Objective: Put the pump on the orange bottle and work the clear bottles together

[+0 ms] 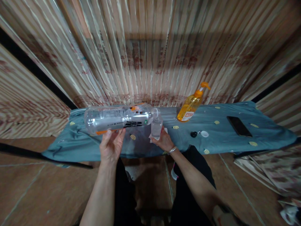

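My left hand (111, 146) grips a large clear plastic bottle (117, 118) from below, holding it tipped on its side with its mouth at the right. That mouth sits over the top of a small clear bottle (156, 126), which stands upright on the blue cloth. My right hand (164, 141) is wrapped round the small bottle's base; a bracelet circles that wrist. A bit of white tissue shows under the small bottle.
A low table covered by a blue cloth (218, 138) with yellow motifs. On it stand an orange pump bottle (191, 105), a black cap (193, 134), a white cap (204, 134) and a black phone (239, 126). Striped curtain behind; brown tiled floor.
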Available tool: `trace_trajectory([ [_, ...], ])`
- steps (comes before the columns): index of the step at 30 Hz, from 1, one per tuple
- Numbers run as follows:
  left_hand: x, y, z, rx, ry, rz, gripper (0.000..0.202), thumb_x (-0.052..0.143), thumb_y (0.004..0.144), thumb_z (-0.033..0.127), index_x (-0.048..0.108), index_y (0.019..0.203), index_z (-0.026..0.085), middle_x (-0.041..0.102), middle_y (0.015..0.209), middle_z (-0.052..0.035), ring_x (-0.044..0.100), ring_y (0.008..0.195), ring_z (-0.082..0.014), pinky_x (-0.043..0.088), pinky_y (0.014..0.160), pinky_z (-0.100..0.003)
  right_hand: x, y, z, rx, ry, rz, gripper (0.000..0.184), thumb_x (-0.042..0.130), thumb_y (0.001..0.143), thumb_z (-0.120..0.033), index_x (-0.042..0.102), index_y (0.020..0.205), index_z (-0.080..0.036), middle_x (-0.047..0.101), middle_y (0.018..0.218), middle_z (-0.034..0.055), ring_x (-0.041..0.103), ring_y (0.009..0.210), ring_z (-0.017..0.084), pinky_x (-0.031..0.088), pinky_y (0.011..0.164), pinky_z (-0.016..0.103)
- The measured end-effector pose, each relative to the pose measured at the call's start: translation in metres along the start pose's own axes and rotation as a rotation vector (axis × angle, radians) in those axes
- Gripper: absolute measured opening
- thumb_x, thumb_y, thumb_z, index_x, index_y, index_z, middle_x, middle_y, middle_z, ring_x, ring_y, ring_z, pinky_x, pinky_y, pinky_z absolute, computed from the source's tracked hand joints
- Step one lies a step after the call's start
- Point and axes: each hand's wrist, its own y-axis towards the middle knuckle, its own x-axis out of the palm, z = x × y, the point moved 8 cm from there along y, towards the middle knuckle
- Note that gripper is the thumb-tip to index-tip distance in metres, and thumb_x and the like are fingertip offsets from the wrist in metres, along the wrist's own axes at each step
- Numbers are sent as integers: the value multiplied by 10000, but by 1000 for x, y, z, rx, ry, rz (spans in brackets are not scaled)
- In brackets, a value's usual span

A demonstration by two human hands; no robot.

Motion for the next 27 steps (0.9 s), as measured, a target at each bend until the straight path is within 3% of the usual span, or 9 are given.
trace_trajectory([
  [5,2,-1,2,11,-2,-23,298,930,524,294,716,718,223,742,768,21,715,800,-164,624,782,-280,-1,0,-1,35,-10,-18,759,744,718,-307,413,1376,-121,700,1181,163,705,1073,314,574,933,446],
  [12,4,-1,2,-24,61,-14,317,937,439,193,719,668,213,721,676,33,714,702,-142,639,752,-262,0,0,1,3,-8,-6,783,742,717,-309,393,1395,-135,702,1197,161,700,1092,329,569,935,464],
  [17,4,1,1,-25,58,3,401,982,361,224,731,673,200,724,669,28,708,677,-128,630,730,-221,1,1,4,5,-8,2,781,740,713,-333,399,1388,-137,693,1213,169,686,1122,340,568,940,475],
  [27,-1,5,-2,-4,85,8,422,994,408,263,734,738,220,748,734,34,720,710,-126,619,739,-214,-1,0,1,3,-39,0,760,721,727,-336,395,1383,-131,707,1167,159,708,1061,330,572,922,457],
])
